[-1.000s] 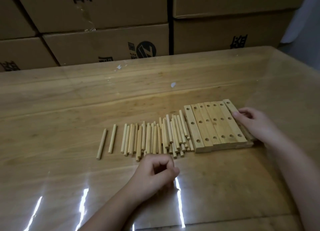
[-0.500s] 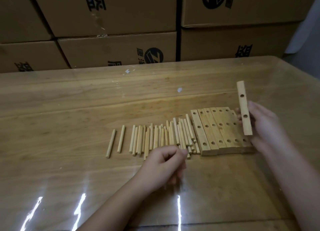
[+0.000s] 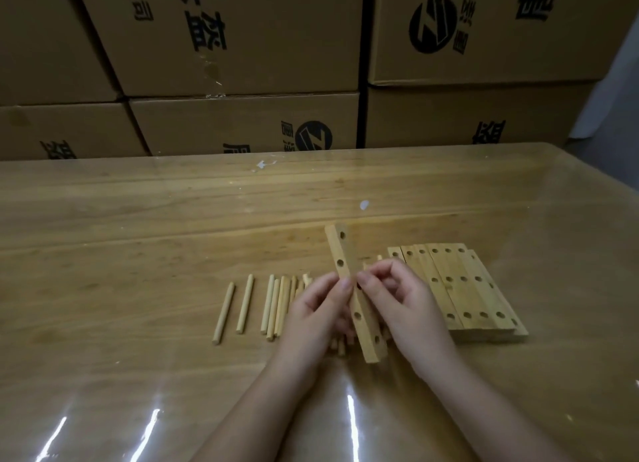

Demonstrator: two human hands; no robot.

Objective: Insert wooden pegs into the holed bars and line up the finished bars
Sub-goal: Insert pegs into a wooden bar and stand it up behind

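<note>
Above table (image 3: 138,236); left hand (image 3: 311,313), right hand (image 3: 404,302) pinch bar (image 3: 340,250).

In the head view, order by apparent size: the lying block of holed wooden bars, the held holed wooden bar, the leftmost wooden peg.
1. Lying block of holed wooden bars.
2. Held holed wooden bar, though nearer the camera.
3. Leftmost wooden peg.

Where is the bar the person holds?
Head view, centre: the left hand and right hand pinch the bar over the pegs, left of the flat bars.
</note>
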